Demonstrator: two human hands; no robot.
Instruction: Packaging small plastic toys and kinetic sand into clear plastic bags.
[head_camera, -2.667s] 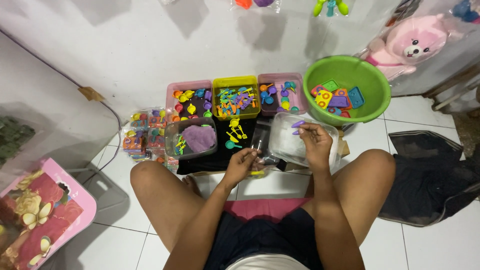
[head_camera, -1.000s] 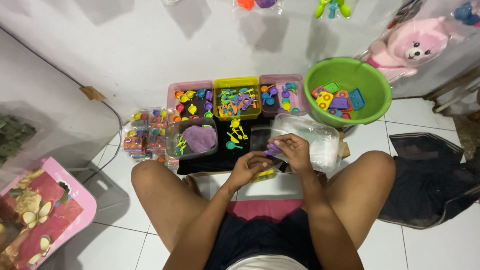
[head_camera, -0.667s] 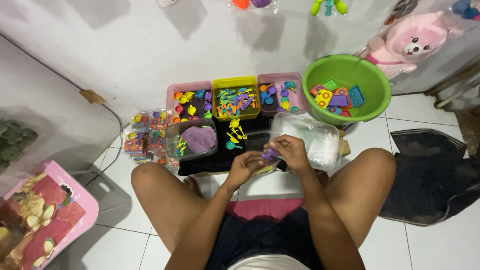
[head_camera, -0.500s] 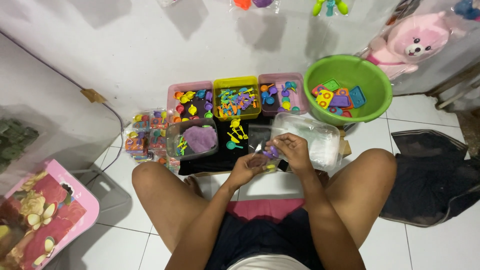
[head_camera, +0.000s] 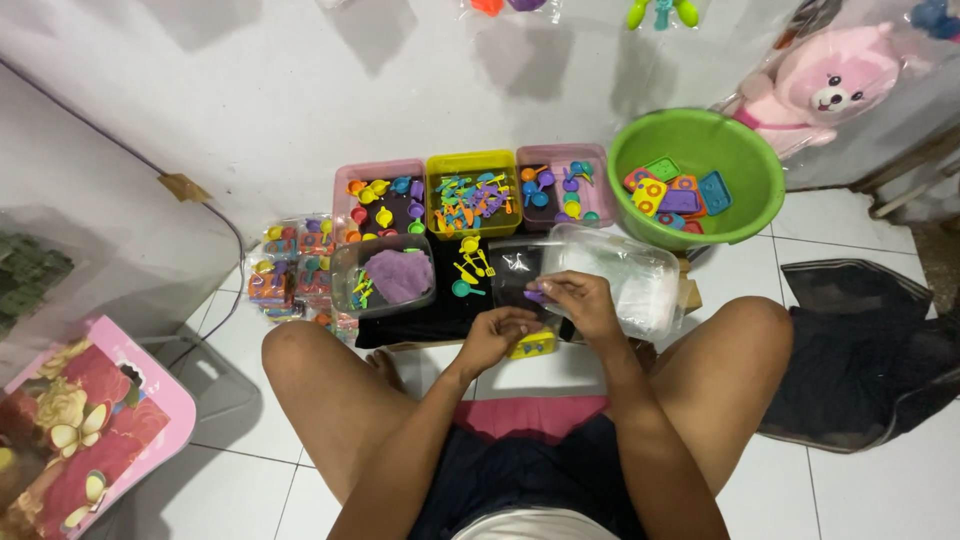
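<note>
The person is sitting on the white floor (head_camera: 880, 500). The right hand (head_camera: 585, 300) is pinching a small purple toy piece (head_camera: 538, 296) with its fingers, right at the mouth of a small clear bag (head_camera: 520, 272). The left hand (head_camera: 500, 335) is holding the bag's lower part, fingers curled around it. A yellow toy (head_camera: 533, 346) is showing under the hands. A clear tub (head_camera: 640, 285) is lying just beside the right hand. A green bowl (head_camera: 745, 200) is sitting farther back.
</note>
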